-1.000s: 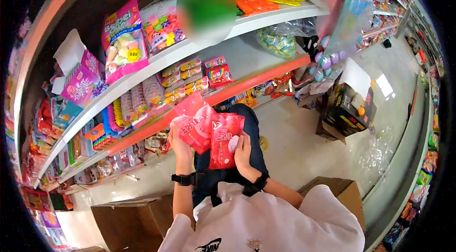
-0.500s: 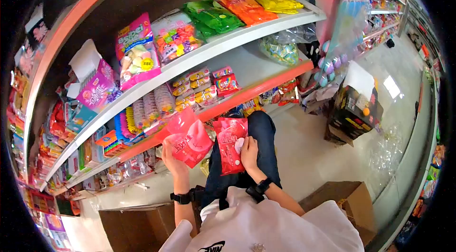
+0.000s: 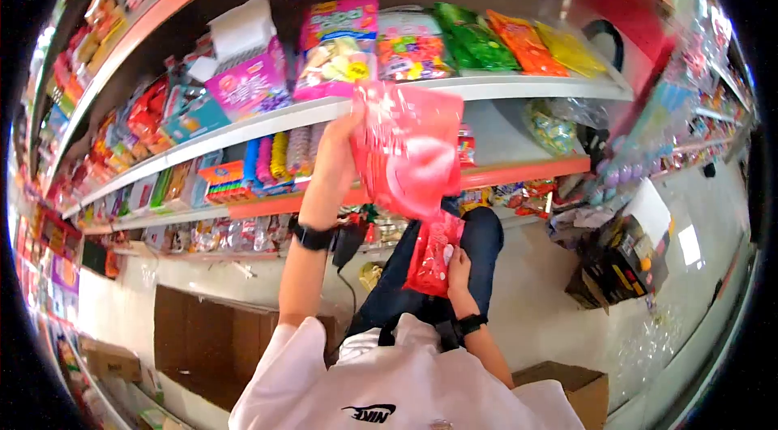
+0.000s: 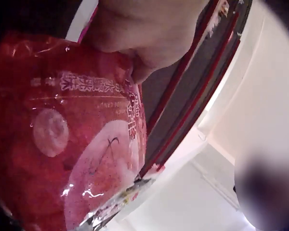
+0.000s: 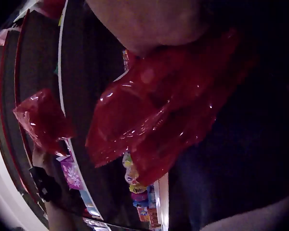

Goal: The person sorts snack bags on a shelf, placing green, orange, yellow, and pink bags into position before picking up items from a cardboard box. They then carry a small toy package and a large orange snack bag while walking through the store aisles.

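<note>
My left hand (image 3: 342,146) pinches a red candy bag (image 3: 417,150) by its edge, raised in front of the upper shelf. The left wrist view has that bag (image 4: 53,130) large, below the curled fingers of the hand (image 4: 149,33). Lower, over the dark trousers, my right hand (image 3: 459,272) holds other red packaging (image 3: 433,256) by its side. In the right wrist view the hand (image 5: 149,21) is at the top edge of the red packaging (image 5: 144,106), and the raised bag (image 5: 43,122) shows at the left.
The white-edged upper shelf (image 3: 502,88) holds a pink marshmallow bag (image 3: 336,49), green bags (image 3: 474,39), orange (image 3: 527,41) and yellow ones (image 3: 571,49). An open cardboard box (image 3: 203,341) lies on the floor at left. A black carton (image 3: 624,260) stands at right.
My left hand has raised its red bag up and forward, away from the packaging in my right hand. The right hand still holds on, low by the legs. The head view has shifted left.
</note>
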Action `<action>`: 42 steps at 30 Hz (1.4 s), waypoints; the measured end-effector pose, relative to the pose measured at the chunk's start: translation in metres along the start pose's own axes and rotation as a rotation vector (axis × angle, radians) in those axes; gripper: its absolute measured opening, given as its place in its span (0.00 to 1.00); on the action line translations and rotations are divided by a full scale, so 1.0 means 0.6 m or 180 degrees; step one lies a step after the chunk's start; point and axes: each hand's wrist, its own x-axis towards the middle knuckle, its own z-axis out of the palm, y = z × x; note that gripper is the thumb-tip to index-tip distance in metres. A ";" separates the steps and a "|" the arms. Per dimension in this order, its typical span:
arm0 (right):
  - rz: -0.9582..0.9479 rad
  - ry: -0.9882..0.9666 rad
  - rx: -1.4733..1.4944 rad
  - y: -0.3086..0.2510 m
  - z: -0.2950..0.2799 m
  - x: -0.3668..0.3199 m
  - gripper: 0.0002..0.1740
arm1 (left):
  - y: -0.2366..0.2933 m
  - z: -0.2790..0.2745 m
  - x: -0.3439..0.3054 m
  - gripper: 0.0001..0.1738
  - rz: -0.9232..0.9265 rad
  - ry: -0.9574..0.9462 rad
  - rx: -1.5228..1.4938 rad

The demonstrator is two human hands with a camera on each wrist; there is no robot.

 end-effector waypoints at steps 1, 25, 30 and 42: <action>0.0019 -0.0081 0.0122 -0.007 -0.001 -0.004 0.19 | 0.011 -0.017 0.023 0.18 -0.0026 -0.0100 -0.0284; 0.0146 -0.0599 0.0188 -0.009 0.009 -0.014 0.20 | 0.136 -0.180 0.122 0.18 0.0534 0.0180 -0.0634; -0.0080 -0.0348 -0.0100 -0.013 0.012 -0.016 0.19 | 0.139 -0.166 0.110 0.17 0.0413 -0.0053 -0.0761; 0.1034 -0.1085 0.1277 -0.017 -0.014 -0.006 0.20 | 0.065 -0.089 -0.066 0.11 0.0325 0.0790 0.0056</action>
